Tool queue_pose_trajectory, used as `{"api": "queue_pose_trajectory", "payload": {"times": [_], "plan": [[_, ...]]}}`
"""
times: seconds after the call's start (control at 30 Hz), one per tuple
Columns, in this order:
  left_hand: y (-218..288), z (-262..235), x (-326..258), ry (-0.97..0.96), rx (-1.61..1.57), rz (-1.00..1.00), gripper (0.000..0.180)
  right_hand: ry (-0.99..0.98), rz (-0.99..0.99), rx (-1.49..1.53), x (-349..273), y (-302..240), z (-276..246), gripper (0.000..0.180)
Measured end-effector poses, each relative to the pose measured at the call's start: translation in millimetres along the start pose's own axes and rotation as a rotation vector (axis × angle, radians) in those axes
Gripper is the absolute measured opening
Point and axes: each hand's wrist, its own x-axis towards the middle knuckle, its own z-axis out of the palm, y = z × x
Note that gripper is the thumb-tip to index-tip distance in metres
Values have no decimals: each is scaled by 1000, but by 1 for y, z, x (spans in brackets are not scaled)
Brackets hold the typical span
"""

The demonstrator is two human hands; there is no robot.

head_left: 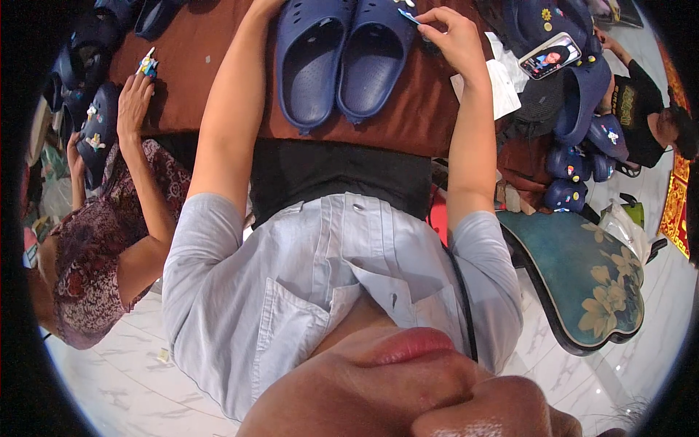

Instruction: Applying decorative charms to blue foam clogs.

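A pair of navy clogs lies on the brown cloth in front of me, the left clog (309, 73) beside the right clog (375, 69), heels toward me and toes cut off by the upper edge. My right hand (455, 35) pinches a small, slim blue piece (409, 16) between thumb and fingers, at the outer side of the right clog's perforated upper. Whether the piece touches the clog I cannot tell. My left hand (268, 6) reaches beside the left clog's front; its fingers are out of the picture.
A phone (550, 56) with a lit screen rests against navy clogs (582, 102) at right, by white paper (499, 91). At left, another person's hand (135, 102) holds a small charm above the brown cloth (182, 95). A floral-backed chair (575, 273) stands behind right.
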Motion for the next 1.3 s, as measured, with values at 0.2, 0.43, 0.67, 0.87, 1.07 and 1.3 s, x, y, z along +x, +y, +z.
{"api": "queue_pose_trajectory", "payload": {"times": [0.2, 0.43, 0.67, 0.87, 1.07, 1.3], "plan": [[-3, 1, 2, -3, 10, 35, 29, 189, 112, 107, -10, 14, 21, 21], [3, 3, -4, 18, -8, -10, 29, 317, 166, 188, -16, 14, 29, 20], [5, 1, -5, 3, -16, 5, 29, 319, 16, 67, -17, 1, 25, 16], [7, 0, -4, -2, 19, 14, 28, 277, -126, 36, -17, 0, 24, 18], [4, -2, -2, -14, 29, 38, 26, 277, -263, -31, -17, 2, 26, 18], [10, 1, -4, -9, 47, 13, 26, 38, -179, -151, -32, -7, 13, 33]]}}
